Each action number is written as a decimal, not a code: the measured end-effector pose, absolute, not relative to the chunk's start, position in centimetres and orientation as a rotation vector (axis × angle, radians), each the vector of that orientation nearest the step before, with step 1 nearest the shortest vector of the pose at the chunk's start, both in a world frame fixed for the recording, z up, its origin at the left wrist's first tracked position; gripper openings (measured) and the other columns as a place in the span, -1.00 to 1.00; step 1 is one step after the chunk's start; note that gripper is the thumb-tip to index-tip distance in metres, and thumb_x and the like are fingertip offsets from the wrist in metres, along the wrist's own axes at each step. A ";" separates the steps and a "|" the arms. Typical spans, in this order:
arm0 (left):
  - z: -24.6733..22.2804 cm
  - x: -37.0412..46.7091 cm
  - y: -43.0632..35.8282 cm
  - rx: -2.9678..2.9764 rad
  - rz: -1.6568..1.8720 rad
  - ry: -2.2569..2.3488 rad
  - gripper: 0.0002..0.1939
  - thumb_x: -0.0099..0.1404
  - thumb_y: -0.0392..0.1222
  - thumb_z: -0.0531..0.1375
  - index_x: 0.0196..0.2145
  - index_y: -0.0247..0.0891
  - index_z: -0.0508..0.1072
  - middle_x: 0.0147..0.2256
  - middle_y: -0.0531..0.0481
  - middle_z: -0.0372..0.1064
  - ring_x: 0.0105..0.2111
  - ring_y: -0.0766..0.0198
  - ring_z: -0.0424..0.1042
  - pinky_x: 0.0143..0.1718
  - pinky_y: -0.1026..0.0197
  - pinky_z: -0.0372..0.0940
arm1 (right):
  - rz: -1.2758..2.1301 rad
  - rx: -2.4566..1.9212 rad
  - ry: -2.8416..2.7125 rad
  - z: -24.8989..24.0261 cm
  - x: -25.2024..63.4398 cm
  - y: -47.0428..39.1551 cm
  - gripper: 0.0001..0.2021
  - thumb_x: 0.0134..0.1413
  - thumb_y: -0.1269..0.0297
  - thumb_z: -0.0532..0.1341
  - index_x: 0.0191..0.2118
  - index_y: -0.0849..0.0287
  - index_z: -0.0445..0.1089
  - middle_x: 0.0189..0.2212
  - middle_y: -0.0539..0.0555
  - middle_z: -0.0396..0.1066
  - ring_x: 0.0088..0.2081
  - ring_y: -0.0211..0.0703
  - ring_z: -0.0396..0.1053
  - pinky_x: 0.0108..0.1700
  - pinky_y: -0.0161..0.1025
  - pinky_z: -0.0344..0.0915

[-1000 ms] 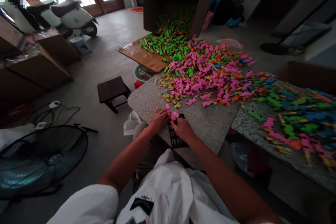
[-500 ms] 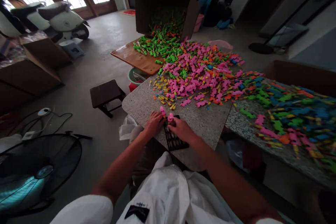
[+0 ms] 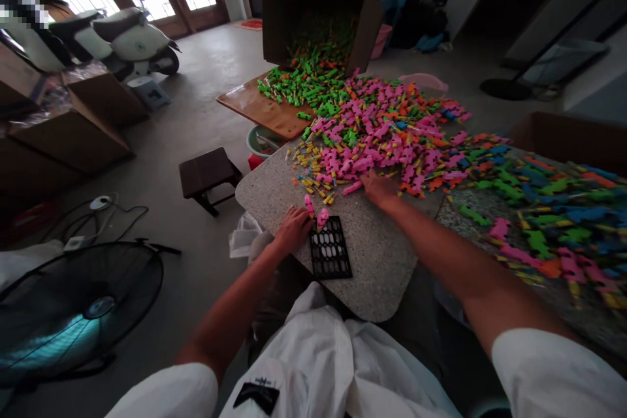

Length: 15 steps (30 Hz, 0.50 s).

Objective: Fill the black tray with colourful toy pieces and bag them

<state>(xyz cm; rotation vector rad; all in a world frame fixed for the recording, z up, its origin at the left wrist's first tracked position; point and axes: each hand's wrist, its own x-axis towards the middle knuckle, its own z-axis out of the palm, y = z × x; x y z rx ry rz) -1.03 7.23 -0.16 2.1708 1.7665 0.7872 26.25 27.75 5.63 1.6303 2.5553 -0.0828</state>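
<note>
A black grid tray [image 3: 332, 261] with rows of oval slots lies at the table's near edge. My left hand [image 3: 292, 230] is closed at its upper left corner, fingertips on the rim. Right by those fingers a small pink plastic figure [image 3: 309, 205] stands up. A second pink figure [image 3: 322, 217] stands at the tray's top row; the lower slots show no figures. My right hand [image 3: 378, 189] is at the near edge of the pile of pink figures [image 3: 386, 124], its fingers closed on a pink figure there and partly hidden.
Green figures [image 3: 313, 88] spill from a tipped cardboard box [image 3: 277, 29] onto a brown board [image 3: 255, 104]. Small yellow pieces [image 3: 308, 160] lie before the pile. Mixed-colour figures [image 3: 563, 209] cover the right-hand table. A stool [image 3: 208, 170] and a fan [image 3: 83, 313] stand left.
My right hand has left the pink figure at the tray and moved forward and right to the pile, uncovering the tray. My left hand stays by the tray's corner.
</note>
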 end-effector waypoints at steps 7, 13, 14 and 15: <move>-0.1 -0.9 7.2 2.149 0.818 1.765 -0.76 0.60 -0.03 0.12 -0.05 -0.14 0.55 -0.02 -0.09 0.55 0.05 0.08 0.47 0.47 -0.23 0.16 | -0.119 1.665 2.759 6.2 28.4 24.3 -0.71 0.43 0.31 0.10 0.08 0.19 0.53 0.01 0.29 0.51 -0.11 0.04 0.44 -0.13 -0.17 0.23; -0.3 -0.8 7.2 2.142 0.826 1.774 -0.80 0.56 -0.07 0.18 -0.02 -0.16 0.57 0.05 -0.12 0.52 0.12 0.07 0.45 0.43 -0.19 0.21 | -1.047 1.852 2.862 4.9 25.9 12.9 -0.80 0.31 0.14 0.15 -0.27 0.11 0.41 -0.40 0.07 0.49 -0.33 -0.06 0.43 -0.26 -0.23 0.26; -0.3 -0.8 7.3 2.141 0.824 1.782 -0.80 0.56 -0.08 0.18 -0.02 -0.16 0.57 0.06 -0.13 0.51 0.13 0.07 0.45 0.43 -0.18 0.22 | -1.228 1.836 2.828 4.5 25.2 11.1 -0.80 0.31 0.13 0.14 -0.27 0.10 0.41 -0.42 0.05 0.49 -0.35 -0.07 0.44 -0.28 -0.23 0.28; -0.3 -0.8 7.3 2.142 0.819 1.788 -0.80 0.56 -0.08 0.18 -0.02 -0.16 0.57 0.07 -0.13 0.51 0.14 0.07 0.44 0.42 -0.16 0.23 | -1.365 1.823 2.792 4.1 24.6 9.6 -0.80 0.30 0.13 0.14 -0.25 0.10 0.42 -0.41 0.04 0.51 -0.35 -0.07 0.45 -0.28 -0.23 0.31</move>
